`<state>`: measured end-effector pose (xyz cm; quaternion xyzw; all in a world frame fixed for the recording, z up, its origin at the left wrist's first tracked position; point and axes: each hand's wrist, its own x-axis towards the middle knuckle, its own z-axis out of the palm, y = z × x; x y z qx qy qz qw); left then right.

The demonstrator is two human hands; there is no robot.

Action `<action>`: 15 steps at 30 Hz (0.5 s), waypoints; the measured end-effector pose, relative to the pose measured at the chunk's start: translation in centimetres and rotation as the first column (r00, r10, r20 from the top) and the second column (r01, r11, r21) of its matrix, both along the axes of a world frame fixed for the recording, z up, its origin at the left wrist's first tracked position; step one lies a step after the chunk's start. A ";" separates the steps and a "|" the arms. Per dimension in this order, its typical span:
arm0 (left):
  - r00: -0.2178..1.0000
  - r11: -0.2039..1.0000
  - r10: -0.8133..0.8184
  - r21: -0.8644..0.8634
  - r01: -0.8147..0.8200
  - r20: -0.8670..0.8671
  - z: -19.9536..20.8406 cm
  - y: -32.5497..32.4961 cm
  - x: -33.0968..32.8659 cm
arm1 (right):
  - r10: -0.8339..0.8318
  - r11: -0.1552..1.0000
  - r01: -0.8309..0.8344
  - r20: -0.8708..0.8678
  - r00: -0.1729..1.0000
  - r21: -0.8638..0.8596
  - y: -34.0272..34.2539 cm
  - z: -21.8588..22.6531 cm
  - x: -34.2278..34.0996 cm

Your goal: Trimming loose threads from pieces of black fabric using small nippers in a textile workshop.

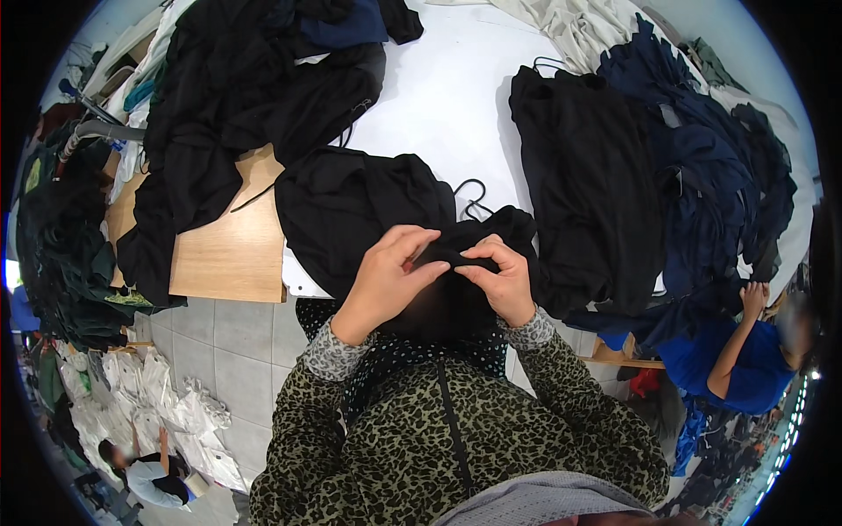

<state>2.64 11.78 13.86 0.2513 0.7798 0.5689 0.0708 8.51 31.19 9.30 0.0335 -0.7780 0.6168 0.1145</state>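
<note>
while the right hand (506, 282) pinches a black garment (377, 195), left hand (383, 279) against it, thumb and forefinger parted

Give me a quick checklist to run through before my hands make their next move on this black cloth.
1. Right hand pinching the black cloth: ok, thumb and forefinger close on its edge.
2. Left hand gripping too: cannot tell; its thumb and forefinger stand apart, its other fingers partly hidden.
3. Black cord away from the fingers: ok, it loops beyond them over the white table.
4. Cloth apart from the black pile at right: cannot tell, black meets black there.
5. Other people's hands away: ok, the person in blue is off to the right.
</note>
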 end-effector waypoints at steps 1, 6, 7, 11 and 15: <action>0.996 0.998 -0.059 -0.032 0.061 0.072 -0.8 0.0 -0.3 | 0.005 1.000 -0.005 -0.001 1.000 -0.001 -0.1 0.1 0.0; 0.902 0.979 -0.142 0.191 0.068 0.407 -4.3 -0.4 -0.7 | 0.012 0.938 0.031 0.121 0.993 -0.345 0.1 0.3 0.3; 0.902 0.979 -0.143 0.190 0.070 0.408 -4.3 -0.4 -0.6 | -0.012 0.922 0.047 0.093 0.996 -0.383 0.2 0.1 0.3; 0.888 0.976 -0.149 0.211 0.060 0.436 -4.4 -0.5 -0.4 | -0.155 0.932 0.149 0.009 0.988 -0.332 0.2 -0.1 0.1; 0.912 0.981 -0.127 0.185 0.058 0.390 -4.8 -0.8 -0.5 | -0.219 0.932 0.189 -0.065 0.974 -0.309 0.5 -1.1 0.0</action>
